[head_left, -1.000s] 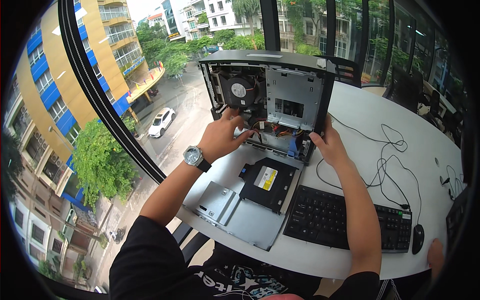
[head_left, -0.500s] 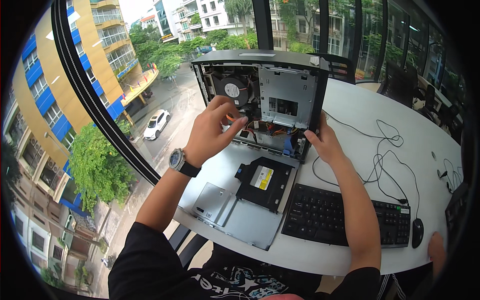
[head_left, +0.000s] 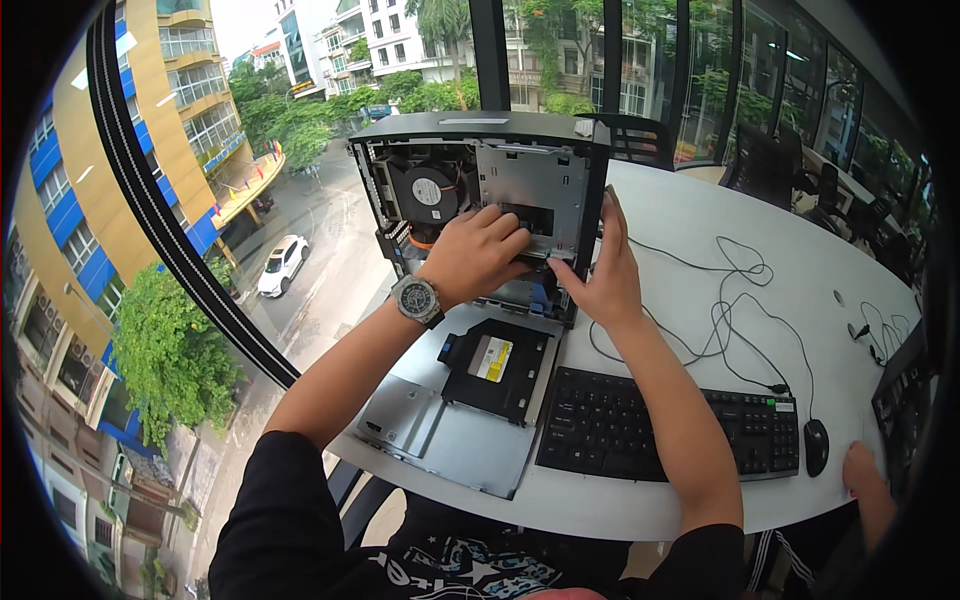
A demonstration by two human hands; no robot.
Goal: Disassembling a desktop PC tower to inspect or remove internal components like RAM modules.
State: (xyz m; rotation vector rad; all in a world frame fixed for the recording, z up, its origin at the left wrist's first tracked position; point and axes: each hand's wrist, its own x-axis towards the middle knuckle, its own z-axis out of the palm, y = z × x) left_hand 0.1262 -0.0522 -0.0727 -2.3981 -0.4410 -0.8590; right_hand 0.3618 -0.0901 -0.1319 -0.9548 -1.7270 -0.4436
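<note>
An opened desktop computer case (head_left: 595, 150) stands upright on the table, its inside facing me. Within it are a round black fan (head_left: 432, 190) and a grey metal drive cage (head_left: 510, 178). My left hand (head_left: 478, 255), with a watch on its wrist, reaches in at the cage's lower part. Its fingers are curled, and whatever they grip is hidden. My right hand (head_left: 608, 275) holds the case's right edge, fingers along the outer side and thumb inside near the cage's lower corner. Below lies a slim black optical drive (head_left: 497, 368) on the detached metal side panel (head_left: 460, 440).
A black keyboard (head_left: 600, 425) and mouse (head_left: 816, 447) lie on the white table (head_left: 690, 205). Loose black cables (head_left: 735, 300) curl behind them. At the right edge another person's hand (head_left: 860, 470) rests by the table's rim. A window (head_left: 300, 120) borders the left side.
My left hand has moved right, from before the fan to the cage's lower part, its fingers now curled. My right thumb has come inward. The whole view has shifted slightly.
</note>
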